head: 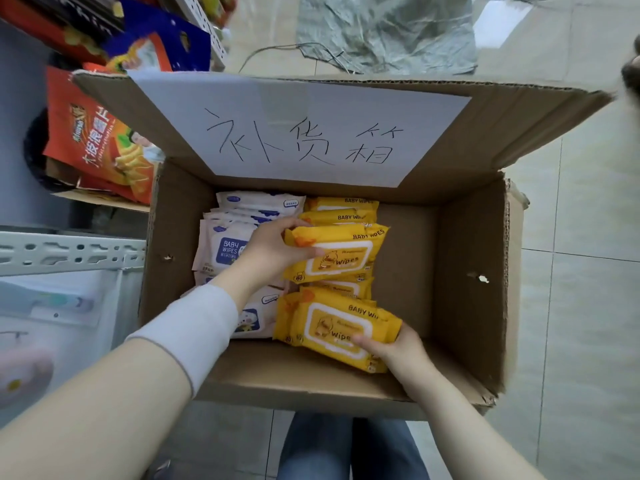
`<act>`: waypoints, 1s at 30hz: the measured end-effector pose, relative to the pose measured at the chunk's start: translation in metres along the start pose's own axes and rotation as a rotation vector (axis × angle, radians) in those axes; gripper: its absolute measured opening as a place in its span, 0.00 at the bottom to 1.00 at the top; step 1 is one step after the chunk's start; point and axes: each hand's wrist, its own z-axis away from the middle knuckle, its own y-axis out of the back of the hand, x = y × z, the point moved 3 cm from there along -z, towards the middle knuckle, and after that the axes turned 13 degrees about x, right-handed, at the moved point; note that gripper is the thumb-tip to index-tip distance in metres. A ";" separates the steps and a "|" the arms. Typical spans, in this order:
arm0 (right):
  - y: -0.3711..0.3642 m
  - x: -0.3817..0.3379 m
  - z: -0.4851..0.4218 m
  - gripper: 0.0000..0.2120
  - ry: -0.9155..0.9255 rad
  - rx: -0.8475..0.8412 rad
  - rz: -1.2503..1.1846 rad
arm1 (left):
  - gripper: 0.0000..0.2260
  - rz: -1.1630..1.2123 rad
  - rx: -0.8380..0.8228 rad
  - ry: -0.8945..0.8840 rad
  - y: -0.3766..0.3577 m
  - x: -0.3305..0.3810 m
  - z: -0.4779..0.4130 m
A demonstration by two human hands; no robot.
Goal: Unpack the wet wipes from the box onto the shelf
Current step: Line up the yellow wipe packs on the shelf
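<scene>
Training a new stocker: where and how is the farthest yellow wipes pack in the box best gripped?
Pinch the farthest yellow pack across its upturned long edge, coming down from above. It seems to stand on edge behind the other yellow packs, with the white packs at its left and the box wall just behind, so that top edge is the most exposed.

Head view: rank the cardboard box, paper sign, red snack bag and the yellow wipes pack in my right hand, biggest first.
1. cardboard box
2. paper sign
3. red snack bag, partly hidden by the box
4. yellow wipes pack in the right hand, only slightly smaller; that order is unsure.
</scene>
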 end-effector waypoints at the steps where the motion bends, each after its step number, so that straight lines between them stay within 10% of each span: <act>1: 0.006 -0.006 0.007 0.19 0.017 0.007 -0.015 | 0.18 0.059 0.020 0.016 0.007 0.003 0.008; 7: 0.054 -0.047 0.074 0.19 0.143 -0.034 -0.025 | 0.11 0.482 0.138 0.097 0.060 0.030 0.090; 13: 0.087 -0.057 0.163 0.47 0.228 -0.158 -0.163 | 0.13 0.790 0.386 0.031 0.121 0.057 0.219; 30: -0.003 -0.051 0.476 0.46 0.483 -0.726 0.068 | 0.07 0.958 1.182 -0.212 0.312 0.013 0.617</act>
